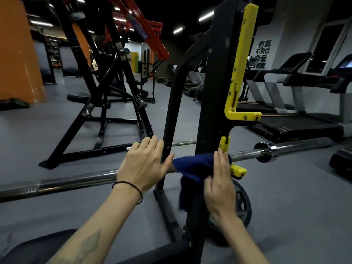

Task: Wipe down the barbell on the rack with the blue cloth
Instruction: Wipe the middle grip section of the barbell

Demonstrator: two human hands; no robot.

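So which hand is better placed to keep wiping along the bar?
The right hand: it already presses the blue cloth onto the bar beside the rack post. The left hand rests bare on the bar, without cloth.

Black Chinese characters are painted in stacked rows on the white wall [274, 35], far up and to the right of the fingers; the top row reads 有氧, the second 不到位. The lower rows are partly hidden and I cannot read them.
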